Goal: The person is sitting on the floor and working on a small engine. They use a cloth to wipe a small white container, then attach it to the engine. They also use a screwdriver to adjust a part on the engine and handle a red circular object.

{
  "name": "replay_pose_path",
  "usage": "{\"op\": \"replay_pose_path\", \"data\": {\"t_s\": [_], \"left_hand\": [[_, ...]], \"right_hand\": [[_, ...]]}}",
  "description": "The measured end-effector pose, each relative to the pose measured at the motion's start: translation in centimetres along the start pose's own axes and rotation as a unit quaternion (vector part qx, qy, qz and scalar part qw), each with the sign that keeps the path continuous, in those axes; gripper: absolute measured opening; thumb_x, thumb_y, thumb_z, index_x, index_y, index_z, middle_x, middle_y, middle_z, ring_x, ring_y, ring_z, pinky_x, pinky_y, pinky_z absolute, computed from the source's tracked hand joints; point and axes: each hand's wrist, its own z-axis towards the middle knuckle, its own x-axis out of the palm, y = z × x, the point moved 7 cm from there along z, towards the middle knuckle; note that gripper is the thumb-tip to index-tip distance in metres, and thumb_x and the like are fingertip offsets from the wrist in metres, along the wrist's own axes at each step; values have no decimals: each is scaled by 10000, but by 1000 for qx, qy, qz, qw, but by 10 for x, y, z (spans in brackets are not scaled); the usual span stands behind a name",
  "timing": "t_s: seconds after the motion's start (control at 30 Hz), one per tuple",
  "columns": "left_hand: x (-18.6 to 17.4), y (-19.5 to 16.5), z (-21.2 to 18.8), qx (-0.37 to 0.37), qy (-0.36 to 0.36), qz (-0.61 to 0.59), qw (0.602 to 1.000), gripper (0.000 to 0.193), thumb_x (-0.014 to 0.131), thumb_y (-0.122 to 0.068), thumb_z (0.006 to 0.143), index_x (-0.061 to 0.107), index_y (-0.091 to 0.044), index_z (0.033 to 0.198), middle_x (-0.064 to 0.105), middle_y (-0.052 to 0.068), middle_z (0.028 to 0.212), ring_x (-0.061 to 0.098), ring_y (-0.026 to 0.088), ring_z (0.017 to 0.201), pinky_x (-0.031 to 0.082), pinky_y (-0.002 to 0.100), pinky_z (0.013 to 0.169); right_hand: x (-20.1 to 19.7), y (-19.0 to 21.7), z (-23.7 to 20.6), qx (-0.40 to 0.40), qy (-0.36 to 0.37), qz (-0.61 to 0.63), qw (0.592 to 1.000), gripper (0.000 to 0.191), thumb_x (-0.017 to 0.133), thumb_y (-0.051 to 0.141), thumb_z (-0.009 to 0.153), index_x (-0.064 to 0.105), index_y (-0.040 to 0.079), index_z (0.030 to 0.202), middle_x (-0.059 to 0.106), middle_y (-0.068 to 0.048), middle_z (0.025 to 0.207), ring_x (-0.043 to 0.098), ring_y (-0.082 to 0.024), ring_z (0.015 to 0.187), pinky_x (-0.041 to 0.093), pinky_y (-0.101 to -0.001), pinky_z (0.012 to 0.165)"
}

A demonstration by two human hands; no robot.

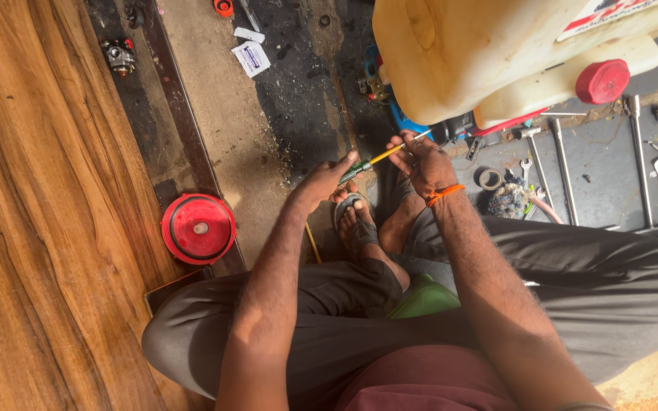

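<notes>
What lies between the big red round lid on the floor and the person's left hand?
In the head view, only bare, dusty floor separates the red lid from the left hand, which holds a green-and-yellow screwdriver.

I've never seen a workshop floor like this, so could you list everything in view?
Cream plastic tank with red cap: one, top right.
Round red lid: one, floor, left.
Green-and-yellow screwdriver: one, held between both hands.
Long metal tools: several, grey, floor at right.
Small white packet: one, top centre.
Small metal engine part: one, top left.
Green plastic seat: one, under the person.
Orange wrist thread: one, right wrist.
Left hand: grip on screwdriver handle.
Right hand: grip on screwdriver shaft.
</notes>
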Motion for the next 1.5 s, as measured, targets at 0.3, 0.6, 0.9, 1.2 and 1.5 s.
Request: {"op": "replay_pose_path", "data": {"t_s": [0.3,0.6,0.9,1.2,1.5], "left_hand": [[13,-63,-20,403,-274,368,792,220,704,-248,888,685,-56,993,676,53,953,655,223,911,545,365,721],[-4,-18,23,47,110,30,992,591,492,-601,1038,789,-104,1155,619,18,777,493,123,642,424,235,495],[2,-65,10,299,-161,319,885,342,645,-360,1019,756,-39,979,724,99,848,632,170,713,488,333,661],[82,-58,-34,410,-271,293,820,410,637,-438,1036,735,-40,1050,714,120,891,657,307,825,508,395,672],[94,-21,-12,-6,385,-257,887,523,480,-488,1068,675,-4,1106,435,-65,661,361,50,505,313,211,463]], "right_hand": [[-9,-3,9,-3,-19,38,999,234,501,161,1078,604,48,1255,723,-108,1176,725,-235,1081,612,-371,938],[-12,-2,14,-15,-42,52,998,248,479,161,1080,597,36,1258,711,-117,1197,718,-259,1107,599,-410,957],[-10,-2,15,-29,-48,72,996,318,403,200,1094,573,27,1299,705,-122,1236,709,-259,1121,583,-400,966],[-33,7,12,-47,-66,37,996,315,410,217,1113,566,-3,1276,702,-155,1152,698,-273,1017,597,-427,901],[-44,12,22,-38,-78,10,996,344,457,269,1084,577,-12,1241,721,-141,1147,721,-268,1012,624,-438,864]]}}
